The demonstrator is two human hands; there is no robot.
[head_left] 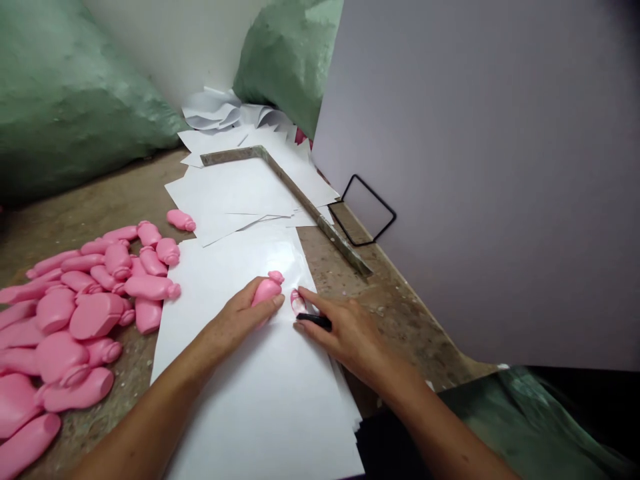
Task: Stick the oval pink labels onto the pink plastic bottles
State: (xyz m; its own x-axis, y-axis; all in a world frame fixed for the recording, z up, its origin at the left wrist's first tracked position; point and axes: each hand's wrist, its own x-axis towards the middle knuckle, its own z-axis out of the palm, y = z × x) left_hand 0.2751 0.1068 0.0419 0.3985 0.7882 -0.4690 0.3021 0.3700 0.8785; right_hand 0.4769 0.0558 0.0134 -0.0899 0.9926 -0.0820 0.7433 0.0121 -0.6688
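My left hand (250,307) is closed round a small pink plastic bottle (267,291) with its capped end pointing away from me. Close beside it, my right hand (340,327) pinches a pink-and-white oval sticker (297,303) between thumb and fingertips. A thin black tool (315,321) also lies in that hand, its kind not clear. The sticker is a little apart from the bottle. Below both hands spreads a stack of white sheets (240,407), glossy at its far end.
Many pink bottles (100,317) are heaped on the worn table (135,373) at left. A metal angle bar (310,207) rests on loose papers (225,193) farther off. Green sacks (75,100) stand behind. A pale panel (475,167) and black wire frame (370,210) bound the right.
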